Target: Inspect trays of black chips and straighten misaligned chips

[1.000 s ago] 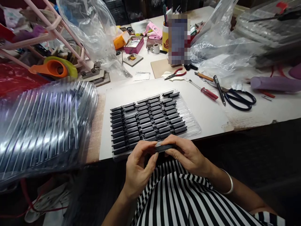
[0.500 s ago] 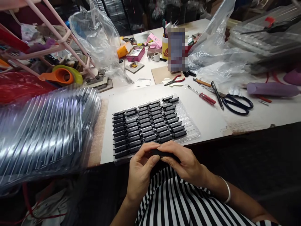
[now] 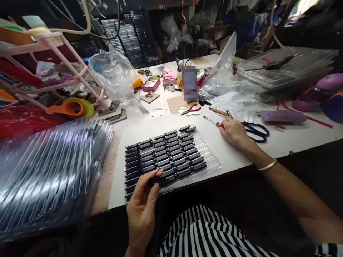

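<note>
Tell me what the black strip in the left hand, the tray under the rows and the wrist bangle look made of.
Black strip in the left hand: moulded plastic by the look, matt black, fine ribbed edge. Tray: thin clear plastic, glossy; the white board shows through. Bangle: probably metal, silvery, bright glint.

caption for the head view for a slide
Left hand holds a black connector by the tray; right hand touches the red screwdriver.
</note>
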Tool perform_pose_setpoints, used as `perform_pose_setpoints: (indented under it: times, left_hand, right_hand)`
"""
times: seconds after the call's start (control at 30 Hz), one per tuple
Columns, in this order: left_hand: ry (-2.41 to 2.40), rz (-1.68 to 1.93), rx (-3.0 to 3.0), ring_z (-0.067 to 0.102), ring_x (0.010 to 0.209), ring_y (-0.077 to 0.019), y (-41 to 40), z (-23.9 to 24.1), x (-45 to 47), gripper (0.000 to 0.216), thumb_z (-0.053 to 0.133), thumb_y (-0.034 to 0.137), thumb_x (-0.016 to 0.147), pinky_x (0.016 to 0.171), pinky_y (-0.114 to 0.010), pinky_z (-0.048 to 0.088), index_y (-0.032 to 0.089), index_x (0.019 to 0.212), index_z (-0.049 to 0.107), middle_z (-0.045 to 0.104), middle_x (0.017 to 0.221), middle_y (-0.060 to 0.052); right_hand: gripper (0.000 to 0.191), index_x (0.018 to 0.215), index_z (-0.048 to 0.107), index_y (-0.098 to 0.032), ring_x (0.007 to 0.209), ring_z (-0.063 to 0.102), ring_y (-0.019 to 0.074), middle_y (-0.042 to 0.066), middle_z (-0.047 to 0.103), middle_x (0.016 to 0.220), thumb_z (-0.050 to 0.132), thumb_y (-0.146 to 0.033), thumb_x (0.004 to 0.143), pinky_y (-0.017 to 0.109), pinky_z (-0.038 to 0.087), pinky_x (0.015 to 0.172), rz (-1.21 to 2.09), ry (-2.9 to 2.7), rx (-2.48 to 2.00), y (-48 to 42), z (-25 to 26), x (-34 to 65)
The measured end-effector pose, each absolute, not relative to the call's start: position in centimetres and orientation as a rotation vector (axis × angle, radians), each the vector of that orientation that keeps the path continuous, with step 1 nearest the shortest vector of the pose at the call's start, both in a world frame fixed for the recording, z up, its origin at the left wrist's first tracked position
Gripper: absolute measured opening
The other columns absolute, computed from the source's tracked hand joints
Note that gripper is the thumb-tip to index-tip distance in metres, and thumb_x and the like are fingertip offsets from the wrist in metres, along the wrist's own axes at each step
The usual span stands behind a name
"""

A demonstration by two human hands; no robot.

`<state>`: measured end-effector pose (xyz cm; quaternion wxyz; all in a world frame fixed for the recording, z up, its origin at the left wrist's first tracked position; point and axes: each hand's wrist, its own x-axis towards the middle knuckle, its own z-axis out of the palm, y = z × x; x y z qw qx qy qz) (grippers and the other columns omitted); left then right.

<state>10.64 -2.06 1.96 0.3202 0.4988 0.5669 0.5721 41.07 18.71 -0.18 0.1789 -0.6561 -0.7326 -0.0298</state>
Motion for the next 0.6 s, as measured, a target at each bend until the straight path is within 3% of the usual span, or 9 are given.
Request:
perform_pose_setpoints:
  times: [0.1,0.2,0.33,0.47,0.6]
  left_hand:
    - [1.443,1.438,1.403,0.060,0.107,-0.0191,-2.0,1.7,10.8,0.024,0.052,0.021,0.090,0.097,-0.033,0.045,0.026,0.113,0.060,0.065,0.112,-0.003]
    - [1.444,1.390,1.413,0.063,0.101,-0.0171,-1.7,1.5,10.9,0.029,0.055,0.019,0.089,0.091,-0.031,0.049,0.028,0.116,0.058,0.066,0.110,-0.002]
    - [1.533,1.307,1.646,0.064,0.099,-0.0178,-1.0,1.6,11.5,0.036,0.060,0.017,0.085,0.091,-0.033,0.049,0.026,0.119,0.058,0.069,0.105,-0.002]
    - [1.592,1.324,1.863,0.066,0.091,-0.0192,-0.6,1.7,12.2,0.028,0.062,0.013,0.081,0.082,-0.031,0.052,0.023,0.106,0.065,0.071,0.100,-0.004]
    - [1.548,1.399,1.946,0.067,0.085,-0.0193,-0.5,1.7,12.6,0.027,0.062,0.009,0.076,0.076,-0.030,0.053,0.022,0.099,0.067,0.072,0.093,-0.004]
  right_hand:
    - [0.012,0.088,0.057,-0.015,0.070,0.061,0.0223,0.011,0.065,0.085,0.055,-0.025,0.082,0.034,0.047,0.064,0.013,-1.899,-1.762,16.4,0.3,40.3]
    - [0.018,0.103,0.047,-0.021,0.054,0.056,0.0139,0.003,0.066,0.084,0.053,-0.028,0.088,0.027,0.045,0.051,0.512,-1.532,-1.290,12.1,1.5,37.7]
    - [0.010,0.103,0.052,-0.022,0.067,0.062,0.0127,0.004,0.065,0.094,0.048,-0.023,0.093,0.025,0.050,0.056,1.063,-1.668,-0.849,6.4,3.8,33.3]
    - [0.019,0.115,0.048,-0.024,0.092,0.064,0.0183,0.008,0.063,0.107,0.041,-0.025,0.097,0.032,0.057,0.072,1.112,-1.771,-0.477,3.7,5.7,30.6]
    - [0.020,0.117,0.044,-0.027,0.089,0.066,0.0177,0.006,0.065,0.099,0.041,-0.025,0.097,0.032,0.058,0.074,0.923,-1.835,-0.276,3.8,6.1,29.3]
